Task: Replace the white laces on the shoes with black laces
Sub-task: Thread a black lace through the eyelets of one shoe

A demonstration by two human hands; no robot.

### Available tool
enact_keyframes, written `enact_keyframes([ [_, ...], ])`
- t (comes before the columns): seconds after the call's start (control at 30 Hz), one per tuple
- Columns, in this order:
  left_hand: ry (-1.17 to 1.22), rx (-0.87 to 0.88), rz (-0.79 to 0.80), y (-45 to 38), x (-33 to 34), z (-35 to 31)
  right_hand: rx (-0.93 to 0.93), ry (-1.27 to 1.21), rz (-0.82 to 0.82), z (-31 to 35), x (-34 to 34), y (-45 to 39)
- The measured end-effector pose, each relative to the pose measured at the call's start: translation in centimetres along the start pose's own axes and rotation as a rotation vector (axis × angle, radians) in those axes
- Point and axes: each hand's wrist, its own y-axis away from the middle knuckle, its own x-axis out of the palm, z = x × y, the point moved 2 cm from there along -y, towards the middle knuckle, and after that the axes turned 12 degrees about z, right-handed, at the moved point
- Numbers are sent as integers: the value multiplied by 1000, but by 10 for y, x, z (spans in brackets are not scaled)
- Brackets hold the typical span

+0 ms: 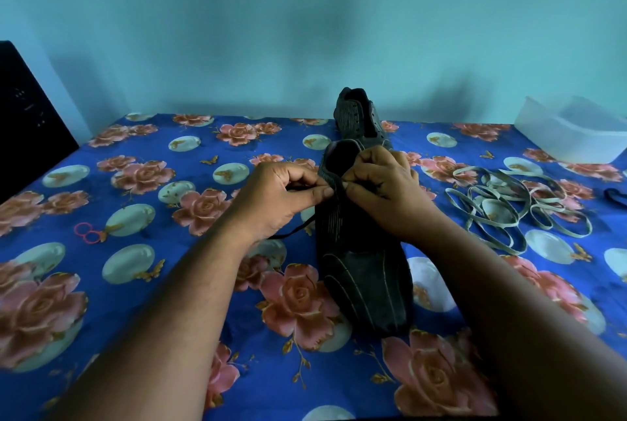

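Both our hands sit curled over the near shoe: left hand pinching the black lace, right hand fingers gripping at the eyelets.

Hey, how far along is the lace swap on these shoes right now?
Done: the white laces lie loose in a heap on the cloth, out of both shoes. In hand: the left hand and right hand pinch the black lace at the near shoe, close to its collar. Left: the far shoe shows no lace yet.
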Motion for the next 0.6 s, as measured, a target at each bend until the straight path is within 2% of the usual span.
enact_keyframes([
  [0.2,-83,29,36,1,-7,-1,-20,-58,-36,-8,0,3],
  [0.37,-190,-27,6,1,-15,8,-57,-99,-52,-9,0,5],
  [0.5,-415,-135,-67,2,-30,23,-89,-120,-54,-12,3,4],
  [0.6,-770,-265,-55,8,-43,29,-94,-167,-73,-11,4,1],
])
